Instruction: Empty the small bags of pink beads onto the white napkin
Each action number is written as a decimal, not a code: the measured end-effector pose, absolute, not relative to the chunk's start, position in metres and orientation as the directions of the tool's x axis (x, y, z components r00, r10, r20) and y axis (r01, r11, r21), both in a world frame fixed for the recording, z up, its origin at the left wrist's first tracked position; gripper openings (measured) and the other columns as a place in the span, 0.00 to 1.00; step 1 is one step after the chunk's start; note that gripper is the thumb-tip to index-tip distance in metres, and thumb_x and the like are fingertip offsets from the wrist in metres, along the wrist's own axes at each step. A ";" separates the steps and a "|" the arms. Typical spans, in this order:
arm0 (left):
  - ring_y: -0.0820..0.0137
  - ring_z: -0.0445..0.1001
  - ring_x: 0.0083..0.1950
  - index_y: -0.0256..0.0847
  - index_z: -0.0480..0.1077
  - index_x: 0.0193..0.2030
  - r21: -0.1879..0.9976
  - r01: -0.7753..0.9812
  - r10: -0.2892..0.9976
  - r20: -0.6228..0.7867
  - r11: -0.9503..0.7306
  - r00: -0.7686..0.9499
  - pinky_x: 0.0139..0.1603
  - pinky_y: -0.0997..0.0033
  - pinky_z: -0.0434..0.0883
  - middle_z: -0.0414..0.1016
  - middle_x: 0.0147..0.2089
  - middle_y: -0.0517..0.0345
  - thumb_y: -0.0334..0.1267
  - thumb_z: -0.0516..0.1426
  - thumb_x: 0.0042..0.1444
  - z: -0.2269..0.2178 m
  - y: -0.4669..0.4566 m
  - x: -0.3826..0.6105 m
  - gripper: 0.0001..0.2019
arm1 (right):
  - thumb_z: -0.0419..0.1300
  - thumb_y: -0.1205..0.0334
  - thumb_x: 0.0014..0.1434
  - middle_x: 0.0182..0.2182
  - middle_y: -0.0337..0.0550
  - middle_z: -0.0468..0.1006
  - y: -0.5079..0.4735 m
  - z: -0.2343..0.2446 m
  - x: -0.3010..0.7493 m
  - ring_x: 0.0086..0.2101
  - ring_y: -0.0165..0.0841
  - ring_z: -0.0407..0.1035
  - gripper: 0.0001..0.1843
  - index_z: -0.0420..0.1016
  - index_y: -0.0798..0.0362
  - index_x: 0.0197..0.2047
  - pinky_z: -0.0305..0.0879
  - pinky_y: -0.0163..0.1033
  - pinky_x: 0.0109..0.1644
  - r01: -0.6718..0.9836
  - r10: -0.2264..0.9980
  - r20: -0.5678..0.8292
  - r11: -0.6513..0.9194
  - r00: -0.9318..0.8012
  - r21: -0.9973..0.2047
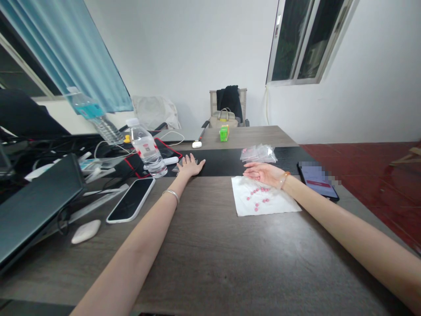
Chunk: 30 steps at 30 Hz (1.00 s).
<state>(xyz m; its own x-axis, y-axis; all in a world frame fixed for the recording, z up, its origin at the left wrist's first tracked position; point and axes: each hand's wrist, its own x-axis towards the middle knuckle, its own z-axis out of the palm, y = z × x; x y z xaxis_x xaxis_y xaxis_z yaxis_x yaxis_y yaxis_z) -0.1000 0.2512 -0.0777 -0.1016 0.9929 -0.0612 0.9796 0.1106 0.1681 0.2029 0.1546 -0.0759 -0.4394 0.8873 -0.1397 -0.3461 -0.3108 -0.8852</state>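
1. Just left of the left grip (190,166) stands a clear plastic bottle with a red-and-white label (147,149); farther left is a clear plastic bottle with a blue label (94,112).
2. Nearer the person on that side are a white-framed black phone (131,200), a rounded white mouse (86,231) and a dark grey laptop (36,210).
3. The left grip is palm down, fingers spread, over a small clear plastic packet (179,165) on the black strip crossing the grey-brown wood-grain surface (204,245).
4. The right grip (259,172) has its fingers extended side by side, at the far edge of a white paper sheet (283,206); I cannot tell whether they touch.
5. Small round pink pieces (257,205) lie scattered on the sheet.
6. Clear plastic bags (258,154) lie just beyond the right grip; a dark phone with a lit screen (315,180) lies to its right.
7. The surface's right edge runs beside that phone, above red tiled floor (362,166).
8. Broad open room lies between the forearms; the left side is crowded.
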 end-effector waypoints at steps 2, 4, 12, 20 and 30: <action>0.49 0.35 0.72 0.29 0.38 0.70 0.168 0.980 0.994 -0.051 0.107 -0.099 0.66 0.38 0.40 0.35 0.72 0.39 0.64 0.36 0.55 -0.079 0.252 -0.102 0.45 | 0.58 0.71 0.55 0.34 0.49 0.80 0.154 -0.076 0.204 0.37 0.31 0.75 0.12 0.73 0.58 0.44 0.70 0.35 0.43 -0.323 0.880 -0.137 -0.307 -0.455 -0.896; 0.49 0.35 0.72 0.30 0.40 0.70 0.169 0.981 0.995 -0.042 0.100 -0.094 0.65 0.37 0.39 0.35 0.72 0.39 0.64 0.36 0.55 -0.079 0.251 -0.102 0.45 | 0.58 0.71 0.55 0.34 0.48 0.80 0.154 -0.077 0.204 0.38 0.31 0.75 0.12 0.73 0.58 0.44 0.69 0.36 0.46 -0.320 0.875 -0.120 -0.295 -0.468 -0.900; 0.47 0.37 0.72 0.28 0.42 0.69 0.134 0.986 0.994 0.016 0.101 -0.104 0.67 0.41 0.38 0.35 0.71 0.35 0.63 0.37 0.57 -0.081 0.249 -0.100 0.44 | 0.57 0.72 0.55 0.34 0.46 0.80 0.152 -0.078 0.203 0.38 0.30 0.75 0.11 0.73 0.58 0.43 0.69 0.35 0.48 -0.329 0.872 -0.077 -0.262 -0.483 -0.907; 0.51 0.46 0.70 0.24 0.50 0.66 -0.120 0.991 0.925 0.369 -0.052 0.093 0.68 0.52 0.39 0.45 0.70 0.31 0.43 0.50 0.59 -0.068 0.228 -0.074 0.33 | 0.57 0.70 0.57 0.36 0.47 0.80 0.154 -0.083 0.204 0.40 0.31 0.74 0.10 0.74 0.57 0.43 0.67 0.38 0.52 -0.273 0.868 -0.014 -0.172 -0.497 -0.947; 0.61 0.72 0.54 0.41 0.72 0.48 0.373 0.799 0.879 0.269 -0.471 0.393 0.56 0.61 0.67 0.74 0.53 0.51 0.38 0.55 0.57 -0.050 0.214 -0.015 0.13 | 0.65 0.68 0.50 0.37 0.43 0.80 0.139 -0.078 0.186 0.41 0.31 0.73 0.11 0.77 0.53 0.39 0.66 0.39 0.51 -0.179 0.909 0.023 -0.057 -0.416 -0.982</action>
<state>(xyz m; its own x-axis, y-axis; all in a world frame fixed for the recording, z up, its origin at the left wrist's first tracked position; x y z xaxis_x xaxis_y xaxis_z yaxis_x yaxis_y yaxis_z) -0.0154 0.2144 -0.0505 0.3932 0.8792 0.2689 0.7991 -0.4715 0.3731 0.1865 0.1392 -0.0776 -0.4164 0.9089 0.0231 -0.1790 -0.0571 -0.9822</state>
